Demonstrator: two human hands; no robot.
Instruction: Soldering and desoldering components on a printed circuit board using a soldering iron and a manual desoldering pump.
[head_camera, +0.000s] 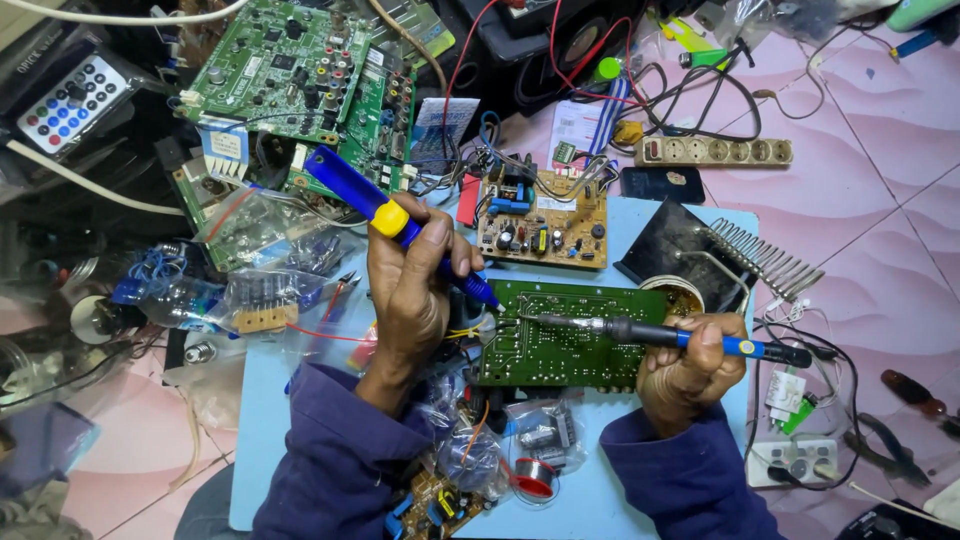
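While gripped — iron (640, 331), pump (400, 222).

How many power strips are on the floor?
2: a beige power strip above the blue mat, a white power strip at right. Clutter may hide others.

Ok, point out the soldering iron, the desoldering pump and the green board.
soldering iron (690, 338), head view, blue handle.
desoldering pump (345, 183), head view, blue barrel.
green board (560, 350), head view, bare middle.
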